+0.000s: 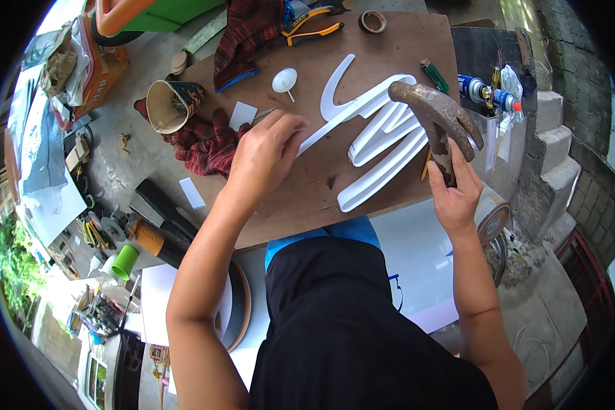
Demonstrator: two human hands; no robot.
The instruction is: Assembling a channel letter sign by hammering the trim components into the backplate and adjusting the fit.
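My right hand (456, 195) grips a worn, rusty claw hammer (441, 113) by its handle, with the head raised over the right side of the brown board (273, 212). Under and beside the hammer lies a white channel-shaped piece (383, 188), bent into folded strokes and a curved hook. My left hand (270, 147) hovers by the lower left end of its straight stroke, fingers closed in a pinch. What they hold, if anything, is hidden. A thin rod shows just beyond the knuckles, next to a small white card (243, 115).
Around the board lie red-black knit gloves (208, 147), a paper cup (173, 107), a white disc with a stem (285, 80), yellow-handled pliers (314, 33), a tape roll (372, 22) and a green lighter (434, 76). Blue gas canisters (471, 89) stand right, near concrete steps (557, 137).
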